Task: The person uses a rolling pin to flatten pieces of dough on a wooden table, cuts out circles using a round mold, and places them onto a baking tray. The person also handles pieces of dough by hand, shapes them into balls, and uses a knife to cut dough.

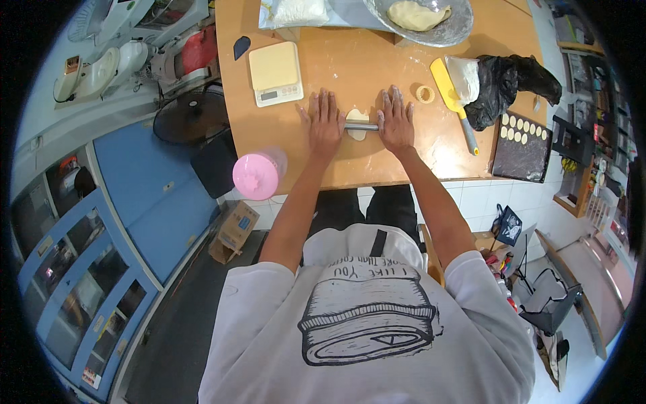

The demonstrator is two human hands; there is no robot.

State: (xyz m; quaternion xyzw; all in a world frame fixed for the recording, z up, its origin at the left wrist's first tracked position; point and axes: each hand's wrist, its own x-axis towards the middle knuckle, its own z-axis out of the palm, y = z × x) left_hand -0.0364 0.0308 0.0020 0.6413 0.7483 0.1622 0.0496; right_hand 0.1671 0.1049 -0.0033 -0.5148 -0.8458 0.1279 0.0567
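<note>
My left hand point(324, 122) and my right hand point(396, 118) lie palm down with fingers stretched out, on either end of a short metal rolling pin point(361, 126). The pin rests across a flattened piece of pale dough point(356, 136) on the wooden table point(316, 172). A small pale ring point(425, 86) sits beyond my right hand. Farther right lies a yellow scraper point(445, 81) with a grey handle. A kitchen scale point(276, 95) with a yellow top stands beyond my left hand, and a pink lidded container point(256, 176) is at the table's front left.
A metal bowl point(456, 23) with dough and a blue-white bag point(296, 12) of white powder are at the back. A black bag point(498, 94) and a dark tray point(518, 158) with several small dough rounds are on the right. A cardboard box point(232, 232) stands at lower left.
</note>
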